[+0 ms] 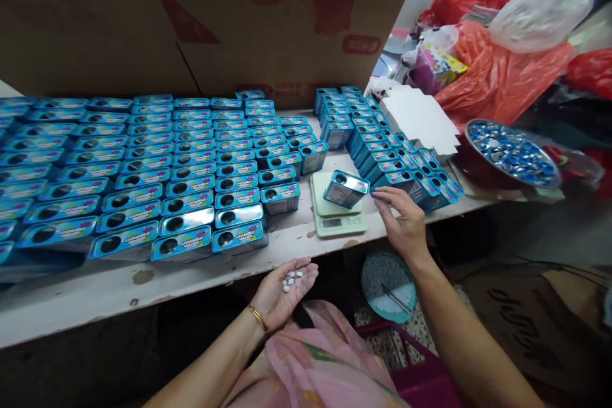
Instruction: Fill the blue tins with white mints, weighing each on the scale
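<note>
In the head view, we hold the left hand (283, 290) palm up in front of the bench (105, 290). Its fingers are extended and slightly cupped, not closed, and several small white pieces (291, 281) rest on the palm. A gold-coloured bangle (259, 319) encircles the left wrist.

We position the right hand (401, 220) beside the blue tin (347, 191) on the scale. Its fingers are bent, with the fingertips close to the right end of this tin. We cannot tell whether they touch the tin or grip anything small.

The tin stands upright and angled on the pale green scale (356, 224), its round opening facing up. The display (332, 223) is at the front of the scale.

To the left of the scale, we see blue tins (196, 203) in close rows, openings upward. A second group of tins (375, 148) stands to the right, with white card (415, 115) just beyond it. At the far right, a dark red bowl (478, 166) contains blue and silver lids (511, 150). Below the bench edge, a green basin (393, 316) contains white pieces and a long utensil. A large cardboard box (119, 44) stands behind the tins.
</note>
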Demonstrator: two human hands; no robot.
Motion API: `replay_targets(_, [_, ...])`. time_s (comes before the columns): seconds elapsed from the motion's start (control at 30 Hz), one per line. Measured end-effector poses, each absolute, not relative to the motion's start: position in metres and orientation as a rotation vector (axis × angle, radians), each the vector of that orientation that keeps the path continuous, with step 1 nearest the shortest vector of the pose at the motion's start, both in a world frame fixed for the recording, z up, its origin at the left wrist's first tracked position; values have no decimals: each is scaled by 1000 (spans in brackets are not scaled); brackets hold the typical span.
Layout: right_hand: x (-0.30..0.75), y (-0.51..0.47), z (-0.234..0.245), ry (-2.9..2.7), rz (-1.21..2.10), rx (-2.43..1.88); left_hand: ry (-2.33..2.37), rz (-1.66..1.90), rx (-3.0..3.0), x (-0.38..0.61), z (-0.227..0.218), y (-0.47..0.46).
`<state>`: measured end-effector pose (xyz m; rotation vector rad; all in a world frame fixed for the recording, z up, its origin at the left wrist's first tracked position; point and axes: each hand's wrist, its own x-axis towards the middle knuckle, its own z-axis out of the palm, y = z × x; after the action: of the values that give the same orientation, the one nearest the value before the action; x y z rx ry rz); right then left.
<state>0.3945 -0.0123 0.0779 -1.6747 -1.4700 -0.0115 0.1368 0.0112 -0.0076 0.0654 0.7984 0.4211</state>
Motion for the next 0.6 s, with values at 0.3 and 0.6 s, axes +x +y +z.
replay_targets(0.3, [406,-12,65,-1389,133,-1726,859,401,92,138,-11,8])
replay_targets(0.6, [383,18,82,-1669,-2,-1697,821,422,63,135,-3,8])
